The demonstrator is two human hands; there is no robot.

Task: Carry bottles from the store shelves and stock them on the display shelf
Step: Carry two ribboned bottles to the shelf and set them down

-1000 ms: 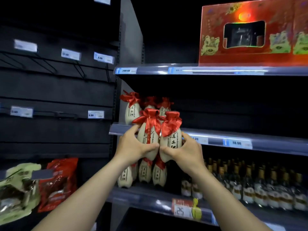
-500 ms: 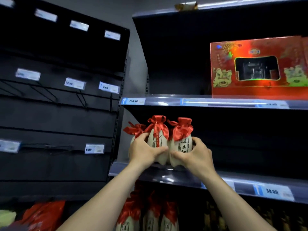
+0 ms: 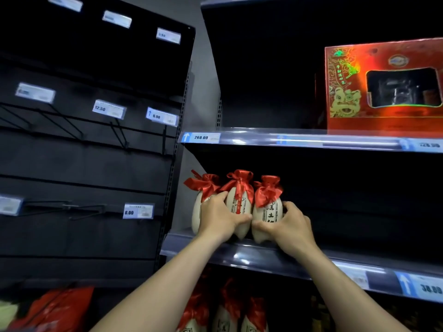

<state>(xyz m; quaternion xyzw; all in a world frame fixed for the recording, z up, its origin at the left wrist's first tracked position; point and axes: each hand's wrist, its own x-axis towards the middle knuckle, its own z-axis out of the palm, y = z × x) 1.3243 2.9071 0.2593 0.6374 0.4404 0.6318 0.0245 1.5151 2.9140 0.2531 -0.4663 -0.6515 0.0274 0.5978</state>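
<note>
Bottles (cream, red ribbon tops) stand at the left end of the middle shelf [image 3: 263,258], bases seemingly resting on it. The left hand [image 3: 220,219] curls round the centre bottle [image 3: 241,202], the right hand [image 3: 291,226] round the right bottle [image 3: 268,213]; the left bottle [image 3: 197,212] stands just beside.

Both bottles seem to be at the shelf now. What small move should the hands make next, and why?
Probably slide both a little deeper, then release. The left hand grips the middle cream bottle with red ribbon, the right hand grips its right neighbour; both sit near the front edge of the grey metal shelf, beside a third such bottle.
</note>
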